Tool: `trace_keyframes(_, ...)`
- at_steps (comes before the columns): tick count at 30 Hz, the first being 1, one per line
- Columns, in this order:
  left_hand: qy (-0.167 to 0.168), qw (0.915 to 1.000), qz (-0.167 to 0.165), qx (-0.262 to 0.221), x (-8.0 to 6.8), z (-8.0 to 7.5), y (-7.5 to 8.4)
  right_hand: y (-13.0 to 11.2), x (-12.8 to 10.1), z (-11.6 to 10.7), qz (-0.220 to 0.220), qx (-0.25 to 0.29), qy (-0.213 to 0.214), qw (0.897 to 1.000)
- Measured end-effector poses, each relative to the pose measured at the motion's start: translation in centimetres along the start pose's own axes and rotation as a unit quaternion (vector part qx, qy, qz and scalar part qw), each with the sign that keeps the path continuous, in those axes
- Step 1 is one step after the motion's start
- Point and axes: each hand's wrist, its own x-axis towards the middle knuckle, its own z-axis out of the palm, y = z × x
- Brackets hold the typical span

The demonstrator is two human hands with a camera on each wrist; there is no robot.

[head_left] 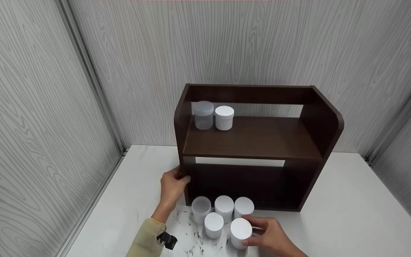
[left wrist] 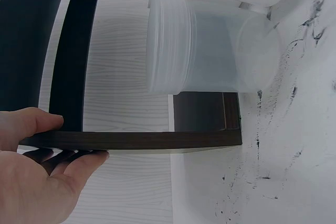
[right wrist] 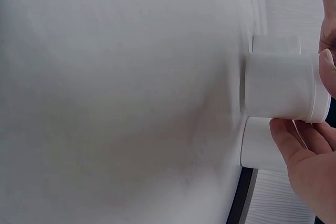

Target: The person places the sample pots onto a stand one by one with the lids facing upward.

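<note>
From the head camera, the left hand [head_left: 172, 185] grips the shelf's [head_left: 251, 142] left side panel at the desk's [head_left: 351, 221] middle. The right hand [head_left: 271, 235] curls round a white jar [head_left: 241, 232] near the front edge, beside four other jars [head_left: 223, 208]. Two jars [head_left: 214, 116] stand in the top shelf's left corner.

At the left wrist, thumb and fingers [left wrist: 79, 163] pinch the panel [left wrist: 131, 140]; a clear jar [left wrist: 210, 51] is close by.

At the right wrist, fingers [right wrist: 294, 140] hold the jar [right wrist: 281, 93].
</note>
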Motion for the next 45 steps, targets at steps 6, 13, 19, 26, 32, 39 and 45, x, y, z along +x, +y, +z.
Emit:
trace_keyframes(6, -0.001, 1.0000, 0.001, -0.005, 0.0, 0.0, 0.0, -0.6, -0.1, 0.1, 0.002, 0.000, 0.000, 1.000)
trace_keyframes(13, -0.009, 0.9999, 0.004, -0.008, -0.1, -0.1, 0.0, -1.5, 0.0, 0.1, 0.005, 0.007, 0.001, 1.000)
trace_keyframes(19, -0.010, 0.9999, 0.006, -0.008, -0.1, 0.0, -0.1, -2.1, -0.1, 0.0, 0.009, 0.003, 0.004, 1.000)
trace_keyframes(26, -0.005, 0.9999, 0.004, -0.009, 0.0, 0.0, -0.1, -2.9, -0.1, -0.1, 0.015, 0.003, 0.010, 1.000)
trace_keyframes(32, -0.002, 1.0000, 0.001, -0.007, 0.1, 0.0, -0.1, -3.6, -0.1, -0.2, 0.019, 0.011, 0.009, 1.000)
trace_keyframes(39, -0.002, 1.0000, 0.004, -0.005, 0.1, 0.0, 0.0, -4.5, 0.0, -0.5, 0.013, 0.022, 0.002, 1.000)
trace_keyframes(45, -0.010, 0.9999, 0.006, -0.010, 0.1, 0.0, -0.1, -5.4, 0.1, -0.8, 0.007, 0.023, -0.006, 1.000)
